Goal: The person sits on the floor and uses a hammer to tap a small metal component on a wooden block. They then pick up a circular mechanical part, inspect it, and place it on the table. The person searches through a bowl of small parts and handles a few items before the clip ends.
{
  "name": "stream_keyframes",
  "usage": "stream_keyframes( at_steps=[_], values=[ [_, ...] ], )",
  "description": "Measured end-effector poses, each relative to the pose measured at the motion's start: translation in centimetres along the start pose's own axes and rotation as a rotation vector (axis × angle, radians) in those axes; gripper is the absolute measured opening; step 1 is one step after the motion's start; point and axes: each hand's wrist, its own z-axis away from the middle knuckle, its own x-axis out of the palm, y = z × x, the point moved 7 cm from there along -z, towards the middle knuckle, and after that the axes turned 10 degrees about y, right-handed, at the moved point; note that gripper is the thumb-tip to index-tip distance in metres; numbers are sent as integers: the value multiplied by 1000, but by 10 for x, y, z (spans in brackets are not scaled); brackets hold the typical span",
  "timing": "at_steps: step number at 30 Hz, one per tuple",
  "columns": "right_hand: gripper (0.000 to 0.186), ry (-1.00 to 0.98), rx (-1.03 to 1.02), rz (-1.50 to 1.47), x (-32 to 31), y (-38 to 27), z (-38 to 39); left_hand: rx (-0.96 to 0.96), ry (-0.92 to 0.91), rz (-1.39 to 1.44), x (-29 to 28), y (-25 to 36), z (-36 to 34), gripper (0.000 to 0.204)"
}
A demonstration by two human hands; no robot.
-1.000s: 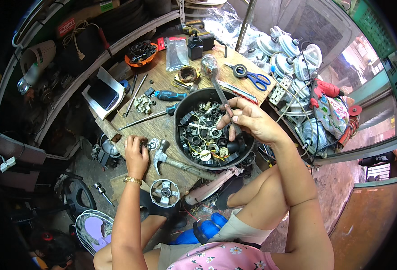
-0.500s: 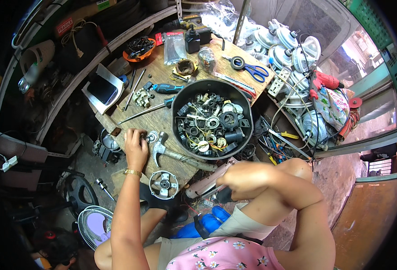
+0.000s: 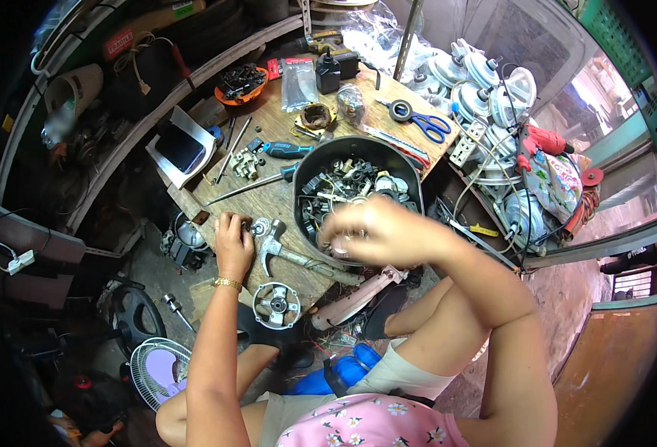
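Observation:
My left hand (image 3: 234, 244) rests at the left edge of the wooden table with its fingers bent down and closed; what is under them is hidden. Right beside it lie a small round metal part (image 3: 260, 226) and a claw hammer (image 3: 287, 253) with a worn handle. My right hand (image 3: 380, 232) is blurred by motion over the near rim of a dark pot (image 3: 416, 186), so its fingers cannot be read. Inside the pot is a heap of small mechanical parts (image 3: 351, 175). A round metal housing (image 3: 276, 305) sits by the near table edge, below the hammer.
On the wooden table (image 3: 269, 194) lie a long screwdriver (image 3: 250, 184), a blue-handled tool (image 3: 287, 150), blue scissors (image 3: 425, 123), black tape (image 3: 400, 111) and an orange bowl (image 3: 240, 85). Fan motors (image 3: 481, 97) and a red drill (image 3: 540, 141) are piled at the right. A purple fan (image 3: 157, 372) stands below left.
My right hand has moved up and left from beside my knee to over the pot's near side. My left hand stays at the table edge. The whole view has shifted slightly.

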Motion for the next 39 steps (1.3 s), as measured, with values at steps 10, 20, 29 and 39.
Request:
stream_keyframes(
  at_steps=[10, 20, 29, 39],
  values=[
    [56, -92, 103, 641, 24, 107, -42, -34, -2, -2, -2, 2, -2, 20],
    [28, -33, 122, 661, -46, 68, -12, -53, 12, 78, -4, 2, -2, 21],
    [24, 164, 235, 823, -62, 76, -11, -55, 7, 64, -3, 2, -3, 21],
    [30, -230, 101, 834, 6, 88, -29, -58, 14, 75, -4, -2, -3, 20]
  ],
)
